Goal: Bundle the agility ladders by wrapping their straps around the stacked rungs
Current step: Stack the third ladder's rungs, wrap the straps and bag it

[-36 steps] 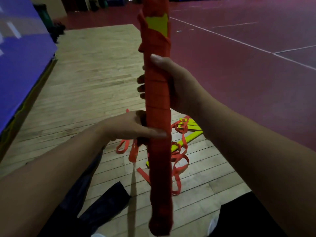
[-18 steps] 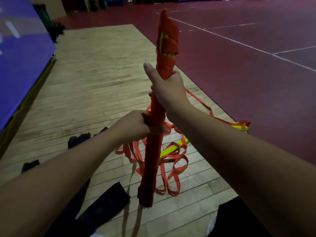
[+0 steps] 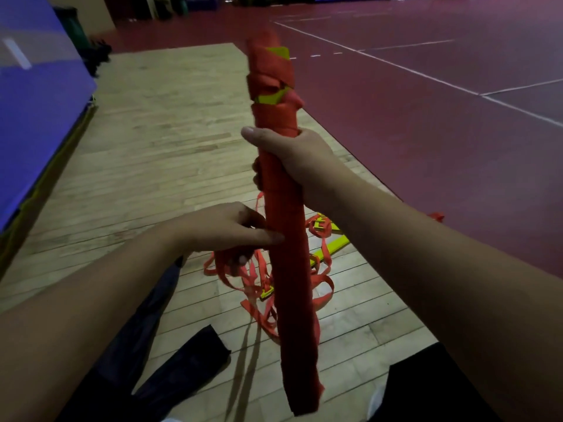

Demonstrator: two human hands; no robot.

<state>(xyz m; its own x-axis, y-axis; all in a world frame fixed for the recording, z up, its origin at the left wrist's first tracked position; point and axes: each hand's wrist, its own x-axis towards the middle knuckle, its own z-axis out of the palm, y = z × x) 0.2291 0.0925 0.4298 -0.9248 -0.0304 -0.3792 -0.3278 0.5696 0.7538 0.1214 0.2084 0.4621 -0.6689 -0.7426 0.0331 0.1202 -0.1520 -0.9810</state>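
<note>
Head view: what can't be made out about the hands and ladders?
Left hand: whether it pinches a strap; its curled fingers lie under its palm, beside the wrapped bundle.
Right hand: fingers mostly behind the bundle.
Loose ladder on the floor: partly covered by the bundle and right forearm.

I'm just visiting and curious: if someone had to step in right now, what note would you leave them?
Right hand: grips the upright bundle in its upper half.
Left hand: thumb presses the bundle's side, fingers curled; whether they hold anything is unclear.
Done: the bundle is strap-wrapped along nearly its whole length; some yellow shows near the top.
Left: a second ladder lies loose and tangled on the wooden floor, not yet bundled.
</note>
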